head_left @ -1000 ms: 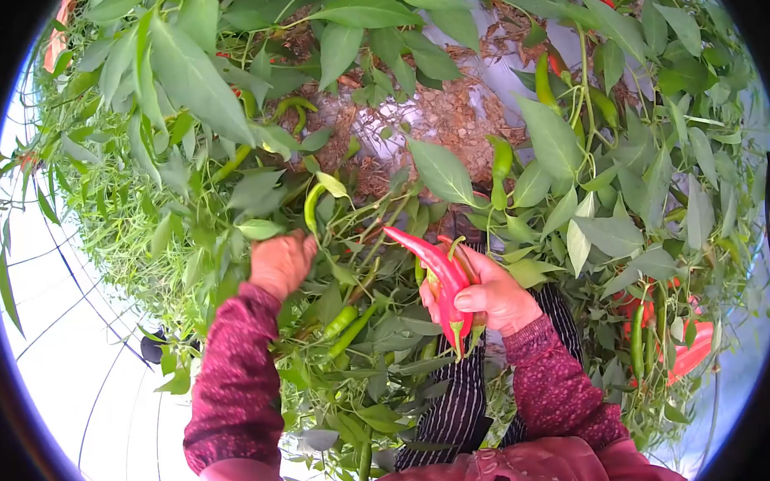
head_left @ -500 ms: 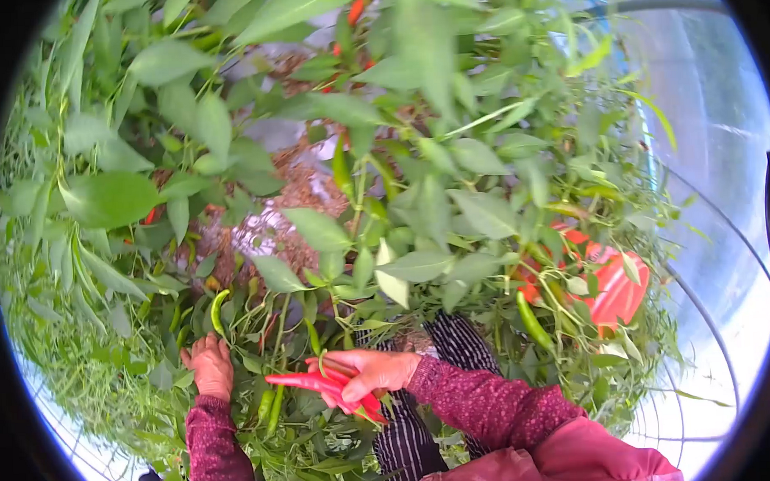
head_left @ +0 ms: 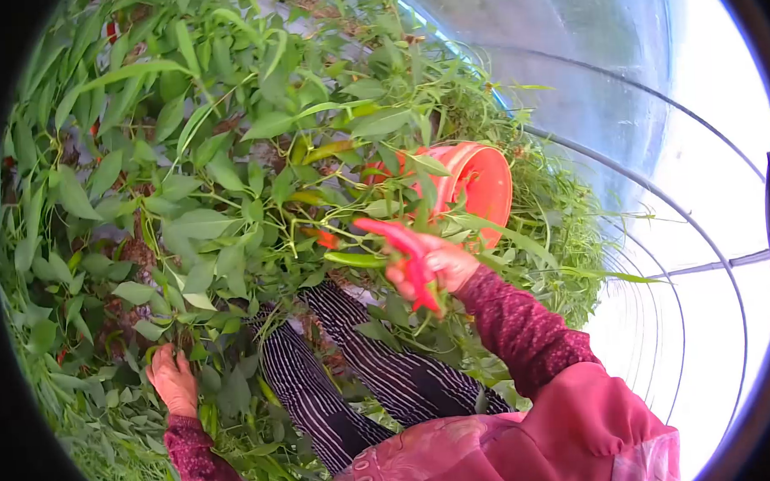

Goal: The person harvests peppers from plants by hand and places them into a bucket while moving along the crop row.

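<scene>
My right hand [head_left: 447,265] is closed around a bunch of red chili peppers [head_left: 413,255], held above the plants and just in front of the orange-red bucket [head_left: 444,175]. Among the leaves at the lower left is my left hand [head_left: 174,383]. Its fingers are stretched out and slightly apart, with the tips partly hidden by foliage and nothing visible in them. A green chili pepper [head_left: 356,259] hangs on a plant to the left of the right hand. The bucket leans over, its mouth towards the right, partly covered by leaves.
Dense chili plants [head_left: 206,225] surround both hands. My legs in striped trousers [head_left: 355,360] stand among them. Clear plastic sheeting [head_left: 599,63] and curved hoops [head_left: 707,229] run along the right side. A yellowish-green pepper [head_left: 329,150] hangs near the bucket.
The view has turned towards the right, bringing the bucket nearer the middle. My right hand has carried the red chili peppers up and right, closer to the bucket. My left hand stays low in the leaves.
</scene>
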### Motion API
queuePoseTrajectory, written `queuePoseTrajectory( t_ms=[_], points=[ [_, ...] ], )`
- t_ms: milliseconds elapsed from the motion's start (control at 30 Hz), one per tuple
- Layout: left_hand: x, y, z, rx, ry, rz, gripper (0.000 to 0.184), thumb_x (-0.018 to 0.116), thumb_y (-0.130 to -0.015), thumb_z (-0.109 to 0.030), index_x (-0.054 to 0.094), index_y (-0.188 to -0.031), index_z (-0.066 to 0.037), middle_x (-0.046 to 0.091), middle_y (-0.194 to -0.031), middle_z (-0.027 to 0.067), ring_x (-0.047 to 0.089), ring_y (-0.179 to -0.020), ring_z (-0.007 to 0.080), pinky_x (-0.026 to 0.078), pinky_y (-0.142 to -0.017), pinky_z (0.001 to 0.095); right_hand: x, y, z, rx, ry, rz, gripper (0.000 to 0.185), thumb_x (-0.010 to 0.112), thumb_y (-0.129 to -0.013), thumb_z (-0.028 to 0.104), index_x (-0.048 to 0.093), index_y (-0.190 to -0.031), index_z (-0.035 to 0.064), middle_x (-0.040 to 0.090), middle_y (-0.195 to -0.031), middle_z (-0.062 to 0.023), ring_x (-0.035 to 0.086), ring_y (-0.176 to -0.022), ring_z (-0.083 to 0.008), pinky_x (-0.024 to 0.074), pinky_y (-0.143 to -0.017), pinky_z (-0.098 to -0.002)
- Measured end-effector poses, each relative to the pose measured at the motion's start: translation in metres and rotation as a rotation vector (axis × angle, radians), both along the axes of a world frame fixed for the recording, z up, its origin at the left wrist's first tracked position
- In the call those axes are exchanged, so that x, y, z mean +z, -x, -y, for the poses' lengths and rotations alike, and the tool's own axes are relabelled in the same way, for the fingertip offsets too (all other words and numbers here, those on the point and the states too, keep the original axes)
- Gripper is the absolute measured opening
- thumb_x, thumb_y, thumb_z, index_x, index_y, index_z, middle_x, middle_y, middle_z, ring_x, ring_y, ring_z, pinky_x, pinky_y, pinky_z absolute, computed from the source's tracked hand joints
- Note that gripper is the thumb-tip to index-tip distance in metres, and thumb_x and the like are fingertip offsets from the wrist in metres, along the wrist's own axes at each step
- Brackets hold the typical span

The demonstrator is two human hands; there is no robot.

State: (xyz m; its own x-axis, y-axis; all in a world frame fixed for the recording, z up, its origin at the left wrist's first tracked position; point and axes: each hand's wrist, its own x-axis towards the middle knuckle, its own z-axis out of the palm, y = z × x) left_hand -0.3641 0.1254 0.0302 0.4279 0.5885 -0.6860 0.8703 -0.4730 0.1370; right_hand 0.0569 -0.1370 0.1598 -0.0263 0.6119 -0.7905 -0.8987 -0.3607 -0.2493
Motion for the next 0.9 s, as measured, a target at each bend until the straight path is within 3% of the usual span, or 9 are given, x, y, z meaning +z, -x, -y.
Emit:
queuePoseTrajectory(
  t_ms=[167,267,333,367,433,467,533,633,900],
  points=[
    [0.016,-0.037,0.012,-0.063,0.093,0.092,0.026,0.059,-0.081,-0.012,0.059,-0.107,-0.005,0.062,-0.104,0.0117,0.055,-0.104,0.0298,0.035,-0.096,0.0444,0.043,-0.083,0.103,-0.357,0.122,0.253,0.058,0.070,-0.077,0.036,0.046,-0.123,0.0115,0.058,-0.095,-0.0096,0.056,-0.070,-0.0207,0.0492,-0.061,-0.0334],
    [0.013,-0.051,0.021,-0.034,0.075,0.212,0.021,0.059,-0.081,-0.013,0.060,-0.100,-0.003,0.062,-0.098,0.0147,0.057,-0.094,0.0331,0.040,-0.087,0.0413,0.040,-0.128,0.155,-0.363,0.323,0.386,0.056,0.071,-0.075,0.034,0.048,-0.120,0.0097,0.060,-0.101,-0.0079,0.060,-0.082,-0.0225,0.0520,-0.070,-0.0367],
    [0.028,-0.069,0.021,-0.034,0.086,0.187,0.021,0.059,-0.081,-0.013,0.060,-0.099,-0.003,0.062,-0.097,0.0150,0.057,-0.094,0.0333,0.040,-0.088,0.0416,0.017,-0.147,0.183,-0.068,0.717,0.690,0.066,0.071,-0.075,0.035,0.043,-0.129,0.0074,0.056,-0.119,-0.0108,0.056,-0.104,-0.0267,0.0469,-0.086,-0.0424],
    [0.036,-0.078,0.020,-0.035,0.110,0.175,0.020,0.059,-0.082,-0.013,0.060,-0.099,-0.003,0.062,-0.096,0.0153,0.057,-0.093,0.0336,0.040,-0.088,0.0418,0.005,-0.151,0.199,-0.064,0.710,0.675,0.066,0.071,-0.075,0.035,0.043,-0.129,0.0074,0.056,-0.119,-0.0108,0.056,-0.104,-0.0267,0.0469,-0.086,-0.0424],
    [0.048,-0.086,0.018,-0.053,0.063,0.200,0.018,0.060,-0.081,-0.013,0.060,-0.096,-0.003,0.062,-0.093,0.0157,0.057,-0.091,0.0338,0.041,-0.085,0.0421,-0.012,-0.151,0.205,0.144,0.986,0.889,0.078,0.070,-0.076,0.034,0.033,-0.139,0.0077,0.046,-0.134,-0.0127,0.043,-0.124,-0.0279,0.0372,-0.097,-0.0472],
    [0.056,-0.092,0.016,-0.063,0.045,0.253,0.018,0.060,-0.081,-0.013,0.061,-0.096,-0.003,0.062,-0.090,0.0157,0.058,-0.088,0.0341,0.043,-0.082,0.0422,-0.009,-0.149,0.198,0.023,0.977,0.829,0.083,0.069,-0.078,0.033,0.025,-0.144,0.0080,0.039,-0.141,-0.0120,0.033,-0.132,-0.0267,0.0308,-0.101,-0.0476],
    [0.071,-0.099,0.008,-0.066,-0.034,0.343,0.017,0.061,-0.080,-0.013,0.061,-0.095,-0.004,0.063,-0.086,0.0160,0.059,-0.083,0.0346,0.046,-0.076,0.0426,-0.020,-0.144,0.196,0.020,0.964,0.816,0.071,0.064,-0.083,0.027,0.030,-0.142,0.0084,0.049,-0.129,-0.0077,0.046,-0.117,-0.0211,0.0386,-0.091,-0.0416],
    [0.081,-0.104,0.000,0.022,-0.120,0.411,0.016,0.060,-0.080,-0.013,0.062,-0.093,-0.004,0.063,-0.084,0.0166,0.060,-0.080,0.0355,0.048,-0.073,0.0429,-0.038,-0.142,0.198,-0.017,0.865,0.828,0.036,0.058,-0.087,0.019,0.051,-0.120,0.0097,0.063,-0.105,-0.0046,0.062,-0.087,-0.0127,0.0440,-0.061,-0.0240],
    [0.088,-0.144,-0.061,0.499,-0.195,0.565,0.016,0.054,-0.084,-0.014,0.064,-0.092,-0.004,0.064,-0.084,0.0183,0.063,-0.079,0.0346,0.049,-0.073,0.0398,-0.002,-0.109,0.067,-0.294,0.366,0.941,0.021,0.053,-0.092,0.013,0.054,-0.112,0.0066,0.063,-0.088,-0.0041,0.059,-0.070,-0.0111,0.0478,-0.063,-0.0233]
  ],
)
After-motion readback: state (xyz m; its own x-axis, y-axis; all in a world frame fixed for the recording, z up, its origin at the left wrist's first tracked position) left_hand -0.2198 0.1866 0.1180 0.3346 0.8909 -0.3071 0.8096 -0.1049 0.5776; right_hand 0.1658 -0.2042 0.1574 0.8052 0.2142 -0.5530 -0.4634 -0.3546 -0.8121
